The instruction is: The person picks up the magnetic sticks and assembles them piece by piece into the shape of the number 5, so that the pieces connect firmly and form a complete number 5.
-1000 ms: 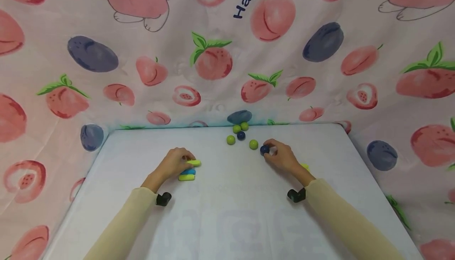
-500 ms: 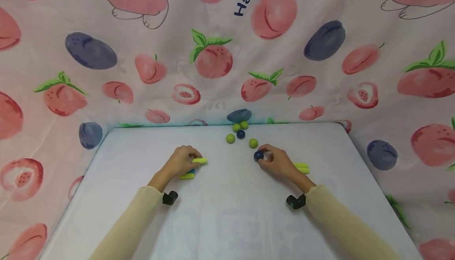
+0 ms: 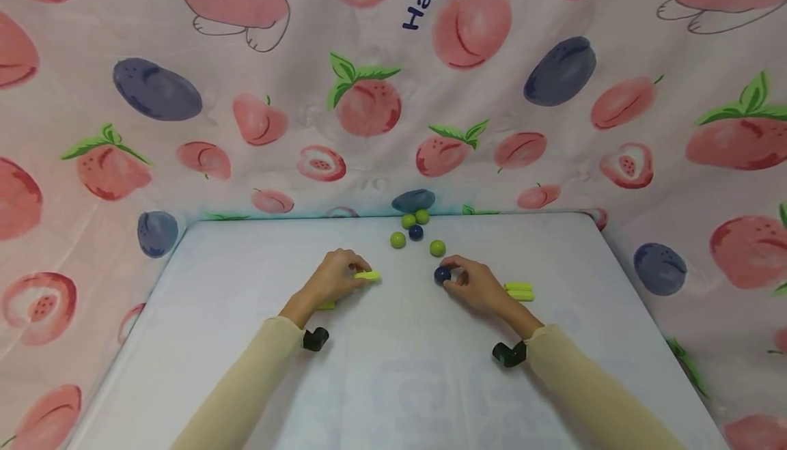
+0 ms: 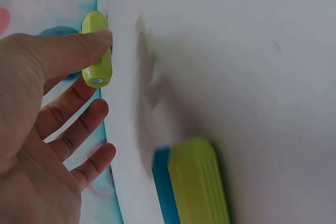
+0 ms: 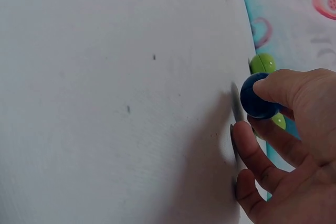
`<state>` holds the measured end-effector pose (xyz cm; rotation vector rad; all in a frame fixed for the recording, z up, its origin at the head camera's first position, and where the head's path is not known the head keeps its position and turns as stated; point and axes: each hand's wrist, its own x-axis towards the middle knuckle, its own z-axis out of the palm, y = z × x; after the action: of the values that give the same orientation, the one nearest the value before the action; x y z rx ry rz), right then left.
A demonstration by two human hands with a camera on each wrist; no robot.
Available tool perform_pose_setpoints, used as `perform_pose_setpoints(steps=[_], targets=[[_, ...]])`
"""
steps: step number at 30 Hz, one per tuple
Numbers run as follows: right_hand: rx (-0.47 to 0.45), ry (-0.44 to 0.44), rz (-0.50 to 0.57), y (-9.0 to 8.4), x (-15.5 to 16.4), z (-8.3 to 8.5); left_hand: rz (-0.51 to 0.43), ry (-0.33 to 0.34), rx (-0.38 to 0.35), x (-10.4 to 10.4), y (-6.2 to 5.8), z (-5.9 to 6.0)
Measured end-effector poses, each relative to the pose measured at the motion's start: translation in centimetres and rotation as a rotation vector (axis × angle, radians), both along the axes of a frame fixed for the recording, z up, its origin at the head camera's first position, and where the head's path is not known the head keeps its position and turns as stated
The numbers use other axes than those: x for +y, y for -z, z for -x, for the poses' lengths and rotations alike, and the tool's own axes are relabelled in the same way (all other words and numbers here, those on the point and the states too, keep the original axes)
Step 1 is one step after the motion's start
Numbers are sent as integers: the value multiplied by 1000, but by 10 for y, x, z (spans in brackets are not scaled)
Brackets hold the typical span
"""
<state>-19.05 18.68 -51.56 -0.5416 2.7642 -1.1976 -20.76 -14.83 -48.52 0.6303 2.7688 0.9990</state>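
My left hand [image 3: 356, 274] pinches a yellow-green stick [image 3: 369, 276] between thumb and forefinger, just above the white table [image 3: 393, 382]. The left wrist view shows that stick [image 4: 97, 51] under my thumb, with the other fingers loosely spread. Behind the hand lie a green stick [image 4: 199, 182] and a blue stick [image 4: 161, 187], side by side. My right hand [image 3: 451, 275] pinches a dark blue ball [image 3: 442, 274], seen close in the right wrist view [image 5: 258, 96]. The two hands are a short way apart near the table's middle.
Several green balls [image 3: 398, 240] and another dark blue ball [image 3: 416, 233] lie near the table's back edge. Two green sticks [image 3: 519, 291] lie right of my right hand. Fruit-print cloth [image 3: 369, 102] walls in the back and both sides.
My left hand has lifted the green stick off the pile and carried it right. My right hand has brought the dark blue ball left, toward the middle.
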Motion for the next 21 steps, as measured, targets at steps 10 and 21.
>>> perform_pose_setpoints(steps=[10,21], targets=[[-4,-20,22,3,-2,-3,-28,67,14,31,7,8],[-8,0,18,8,-2,-3,-14,92,2,57,9,8]])
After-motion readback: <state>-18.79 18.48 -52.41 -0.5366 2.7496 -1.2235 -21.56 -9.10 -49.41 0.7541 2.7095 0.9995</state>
